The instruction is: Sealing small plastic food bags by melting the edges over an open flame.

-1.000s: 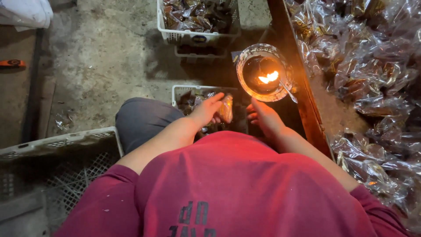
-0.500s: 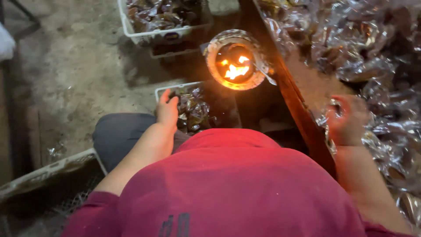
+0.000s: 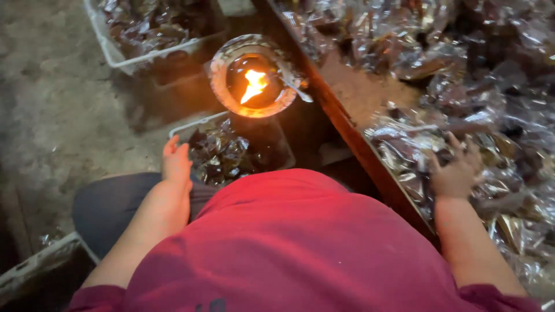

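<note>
- Clear plastic packets, dark-filled, heaped on board at right; right hand pressed into heap, fingers spread, nothing clasped.
- Left hand flat, loose, empty, touching near rim of white crate.
- Flame burning in round bowl beyond crate.

Glossy plastic packets; rough concrete floor.

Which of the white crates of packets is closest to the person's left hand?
The small white crate beside the left hand, below the flame; the other crate sits farther up.
</note>
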